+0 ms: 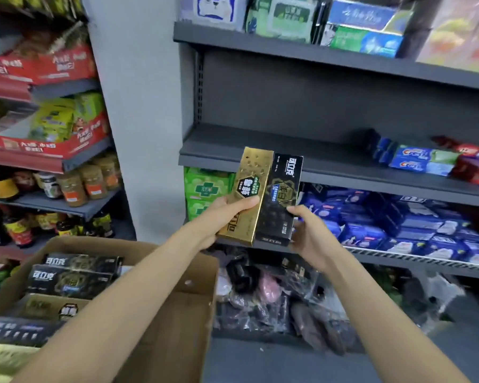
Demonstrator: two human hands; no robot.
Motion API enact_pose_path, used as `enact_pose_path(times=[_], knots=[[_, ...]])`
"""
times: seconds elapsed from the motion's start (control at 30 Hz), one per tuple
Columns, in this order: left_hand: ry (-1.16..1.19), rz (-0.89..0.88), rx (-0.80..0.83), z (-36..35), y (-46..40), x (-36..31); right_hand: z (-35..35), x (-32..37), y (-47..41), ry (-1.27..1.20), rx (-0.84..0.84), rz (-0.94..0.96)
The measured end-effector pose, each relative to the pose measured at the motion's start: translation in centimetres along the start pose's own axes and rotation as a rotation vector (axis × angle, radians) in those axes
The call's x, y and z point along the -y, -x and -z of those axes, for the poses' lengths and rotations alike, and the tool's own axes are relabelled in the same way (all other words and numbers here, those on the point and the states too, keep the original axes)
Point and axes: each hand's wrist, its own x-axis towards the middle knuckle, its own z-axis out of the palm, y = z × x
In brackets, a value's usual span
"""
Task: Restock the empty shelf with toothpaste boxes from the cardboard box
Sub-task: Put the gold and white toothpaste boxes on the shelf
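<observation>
Two toothpaste boxes are held upright, side by side and touching, in front of the front edge of the grey shelf (260, 145). The gold box (246, 189) is gripped by the left hand (227, 214): the thumb is laid across its printed face, and the other fingers are hidden behind it, so it cannot be told how they lie. The black box (281, 194) is held by the right hand (307, 233) at its lower right edge, with the thumb pressed on the front face and the other fingers curled round the edge to the back.

The left part of the shelf is bare up to its left corner; only near its right end some blue boxes (415, 160) are seen. The cardboard box (177, 313) stands low at the left, and more black and gold toothpaste boxes (72, 280) are lying in it.

The step in hand is judged to be the carrying of a pair from the cardboard box up to the shelf. For the next move, both boxes probably need to be lifted over the front edge and set down on the bare board, most likely close to the left corner, so that a tidy row can be started. Care is needed that the two boxes are not let slip against each other when they are released.
</observation>
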Motion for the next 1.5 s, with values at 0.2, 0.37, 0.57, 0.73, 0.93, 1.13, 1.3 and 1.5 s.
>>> enact_pose_path(times=[0.2, 0.37, 0.57, 0.73, 0.93, 1.13, 1.3, 1.5], knots=[[-0.042, -0.036, 0.002, -8.7, -4.9, -2.6, 8.9, 3.8, -1.0, -0.007, -0.088, 0.032], [-0.246, -0.089, -0.107, -13.5, -9.9, -5.2, 14.8, 6.4, -3.1, -0.082, -0.178, 0.1], [-0.624, -0.228, -0.206, -16.2, -16.8, -7.8, 21.3, 9.3, -7.8, -0.144, -0.201, 0.111], [-0.709, -0.305, -0.204, -18.6, -23.0, -10.7, 25.4, 12.7, -13.1, -0.149, -0.208, 0.166], [-0.63, -0.299, -0.247, -20.2, -29.7, -13.8, 29.8, 16.7, -17.4, 0.017, -0.391, 0.171], [-1.015, -0.328, -0.245, -22.5, -35.8, -15.3, 34.1, 19.6, -20.0, 0.004, -0.477, 0.173], [-1.399, -0.344, -0.306, -24.5, -42.2, -15.5, 37.1, 22.1, -21.7, -0.043, -0.485, 0.217], [-1.592, -0.341, -0.37, -25.3, -47.5, -16.7, 40.1, 24.7, -23.6, 0.036, -0.485, 0.243]])
